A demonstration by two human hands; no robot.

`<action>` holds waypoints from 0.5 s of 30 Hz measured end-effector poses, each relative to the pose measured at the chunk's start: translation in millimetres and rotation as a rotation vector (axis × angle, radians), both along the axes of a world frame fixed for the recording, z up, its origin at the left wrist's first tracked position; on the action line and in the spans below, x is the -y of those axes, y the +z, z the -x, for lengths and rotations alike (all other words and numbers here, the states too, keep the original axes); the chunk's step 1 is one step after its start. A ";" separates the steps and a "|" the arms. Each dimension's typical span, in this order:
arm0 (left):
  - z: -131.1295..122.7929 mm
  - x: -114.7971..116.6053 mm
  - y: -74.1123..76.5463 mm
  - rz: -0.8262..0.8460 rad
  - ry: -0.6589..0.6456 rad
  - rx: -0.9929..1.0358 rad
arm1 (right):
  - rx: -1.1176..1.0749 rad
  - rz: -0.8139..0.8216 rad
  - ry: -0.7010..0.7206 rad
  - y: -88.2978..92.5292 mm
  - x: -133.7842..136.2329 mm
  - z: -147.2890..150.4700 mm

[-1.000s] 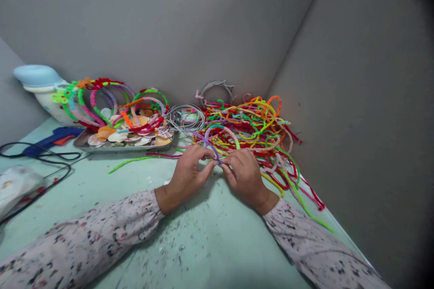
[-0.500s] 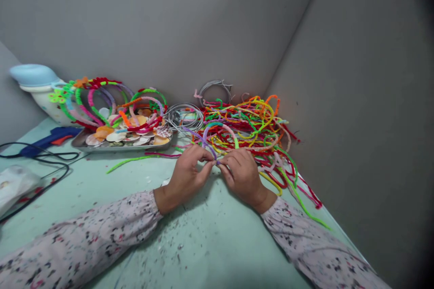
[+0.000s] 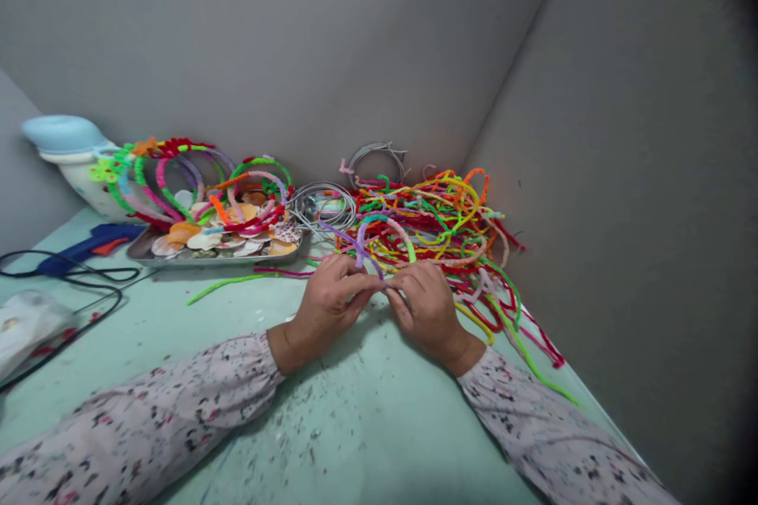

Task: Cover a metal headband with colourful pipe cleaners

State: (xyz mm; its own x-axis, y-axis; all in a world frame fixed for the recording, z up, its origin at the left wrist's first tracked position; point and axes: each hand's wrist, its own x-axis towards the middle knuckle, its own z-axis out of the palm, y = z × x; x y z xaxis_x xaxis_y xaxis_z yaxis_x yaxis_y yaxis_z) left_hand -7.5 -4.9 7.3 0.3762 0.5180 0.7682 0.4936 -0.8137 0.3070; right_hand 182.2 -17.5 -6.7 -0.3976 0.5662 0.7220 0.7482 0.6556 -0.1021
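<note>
- The fingertips of both hands meet over the table, pinched together on the near end of a purple pipe cleaner [image 3: 362, 252]
- Left hand [image 3: 328, 301]: thumb and first fingers closed on that stem from the left, knuckles up, wrist resting low by the table
- Right hand [image 3: 427, 306]: fingers curled and closed on the same spot from the right, touching the left fingertips
- The purple pipe cleaner runs up and back from the pinch, bending into an arch that joins a hoop [image 3: 386, 230] wrapped in blue, pink and green, standing just behind the hands
- Behind and to the right of the hoop lies a pile [image 3: 450, 213] of loose pipe cleaners in red, yellow, orange and green, spilling along the right wall
- Bare wire rings [image 3: 323, 205] lie left of the pile; another wire coil [image 3: 379, 154] leans on the back wall
- A single green stem [image 3: 228, 284] lies flat on the table, left of the hands
- Further left, a tray [image 3: 219, 256] holds shells, with wrapped hoops [image 3: 178, 173] standing over it
- A blue glue gun [image 3: 88, 243] and its black cord [image 3: 76, 292] lie at the far left, near a white pot with a blue lid [image 3: 62, 134]
- The green table [image 3: 355, 426] is flecked with small scraps; both sleeves are pale with a speckled print
</note>
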 end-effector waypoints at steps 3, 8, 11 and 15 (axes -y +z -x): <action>0.3 -1.2 -0.3 -0.024 0.015 -0.008 | 0.005 -0.011 -0.005 0.3 -0.3 0.1; -0.2 -2.2 -0.7 -0.049 0.045 -0.018 | 0.014 -0.033 -0.001 1.4 -0.3 0.7; 0.0 -2.5 -1.5 -0.043 0.067 -0.038 | 0.017 -0.038 0.000 1.8 -0.2 0.4; 0.8 -3.1 -2.4 -0.027 0.080 -0.060 | 0.021 -0.033 -0.004 1.3 -0.4 0.0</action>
